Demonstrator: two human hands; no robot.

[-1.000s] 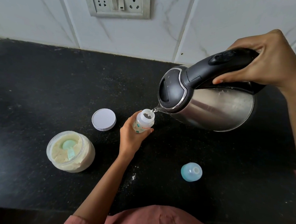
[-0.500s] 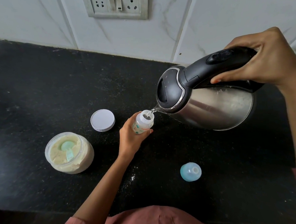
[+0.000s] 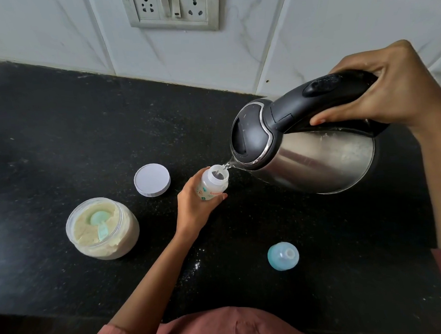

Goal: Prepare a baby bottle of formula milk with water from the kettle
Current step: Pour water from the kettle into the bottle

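I see little change over the last second: the kettle (image 3: pixel 313 145) has kept its tilt and its spout has stayed over the mouth of the bottle (image 3: pixel 213 182), with a thin stream of water still falling in. My view has shifted a bit; the things themselves have not moved on the table (image 3: pixel 57 130). To me that means the pour is ongoing and steady, not yet finished.

My right hand (image 3: pixel 390 89) is wrapped tight round the black handle, carrying the kettle clear of the table. My left hand (image 3: pixel 194 207) is closed round the lower body of the bottle, which stands upright just left of the spout; whether its base rests on the table I cannot tell. I cannot read the water level inside from here.

The open jar (image 3: pixel 102 228) of powder with a green scoop (image 3: pixel 98 220) in it sits well to the left, its white lid (image 3: pixel 151 180) lying between jar and bottle. The blue cap (image 3: pixel 283 256) lies apart near me. A little powder is spilled on the table by my left forearm.

I judge the next need is to level the kettle in time, then cap the bottle and mix it. The narrow mouth leaves little margin for hot water near my fingers.
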